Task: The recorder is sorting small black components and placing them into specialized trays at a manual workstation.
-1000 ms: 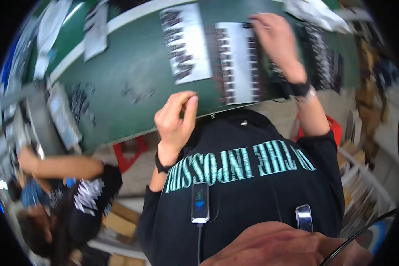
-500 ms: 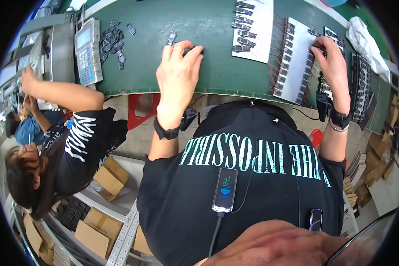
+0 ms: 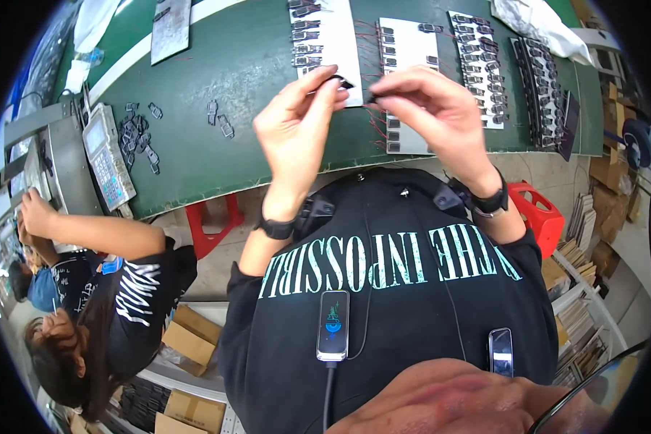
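Both my hands are raised over the near side of the green table, fingertips facing each other a short way apart. My left hand (image 3: 293, 126) pinches a small black part (image 3: 346, 82) between thumb and forefinger. Another small dark piece (image 3: 373, 97) sits in the closed fingertips of my right hand (image 3: 441, 116); its kind is too small to make out. Beneath the right hand lies a white board (image 3: 410, 47) with black modules and thin red wires along its edge, partly covered by the hand. Two small black-and-grey modules (image 3: 226, 126) rest on the table left of my left hand.
Further white boards carrying black modules (image 3: 464, 65) stand along the table, with a black rack (image 3: 539, 94) at the right. A module pile (image 3: 133, 136) lies beside a keypad device (image 3: 105, 155). A co-worker's arm (image 3: 101, 233) is at the left; a red stool (image 3: 537, 217) stands right.
My right hand has come left off the board, and my left hand has lifted from the table module. A second module now shows beside that one. The whole view has shifted.
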Action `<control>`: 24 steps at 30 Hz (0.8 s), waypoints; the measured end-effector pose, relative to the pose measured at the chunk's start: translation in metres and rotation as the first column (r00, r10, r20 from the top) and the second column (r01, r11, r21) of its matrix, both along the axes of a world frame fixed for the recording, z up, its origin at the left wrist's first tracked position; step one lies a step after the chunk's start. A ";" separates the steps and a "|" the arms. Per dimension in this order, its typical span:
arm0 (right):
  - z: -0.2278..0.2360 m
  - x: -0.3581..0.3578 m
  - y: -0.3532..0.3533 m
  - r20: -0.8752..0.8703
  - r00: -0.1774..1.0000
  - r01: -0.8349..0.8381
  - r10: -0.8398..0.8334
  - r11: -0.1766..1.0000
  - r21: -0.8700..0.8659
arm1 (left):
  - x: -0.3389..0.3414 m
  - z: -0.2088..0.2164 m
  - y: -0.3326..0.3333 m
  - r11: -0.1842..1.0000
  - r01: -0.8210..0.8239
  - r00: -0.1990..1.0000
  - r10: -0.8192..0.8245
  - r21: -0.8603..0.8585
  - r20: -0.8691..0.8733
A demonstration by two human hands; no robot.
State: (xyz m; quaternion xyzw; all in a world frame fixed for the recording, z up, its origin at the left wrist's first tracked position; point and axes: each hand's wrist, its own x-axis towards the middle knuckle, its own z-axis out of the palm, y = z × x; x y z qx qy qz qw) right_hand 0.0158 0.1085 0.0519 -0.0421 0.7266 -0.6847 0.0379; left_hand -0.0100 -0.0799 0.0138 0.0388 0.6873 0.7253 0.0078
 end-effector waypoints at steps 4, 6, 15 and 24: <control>-0.016 -0.008 -0.003 -0.048 0.998 0.036 -0.033 0.996 0.079 | 0.004 -0.008 0.020 0.966 0.012 0.978 -0.065 0.258 0.198; -0.022 -0.008 -0.001 -0.068 0.995 0.081 -0.072 0.988 0.134 | 0.004 -0.008 0.024 0.956 0.009 0.962 -0.088 0.295 0.257; -0.035 -0.014 0.005 0.011 0.999 0.042 -0.043 0.995 0.092 | 0.005 -0.014 0.024 0.941 -0.006 0.939 -0.111 0.337 0.324; -0.051 -0.019 0.012 0.062 0.998 0.022 -0.016 0.996 -0.087 | 0.008 -0.013 0.023 0.951 0.024 0.945 -0.122 0.308 0.304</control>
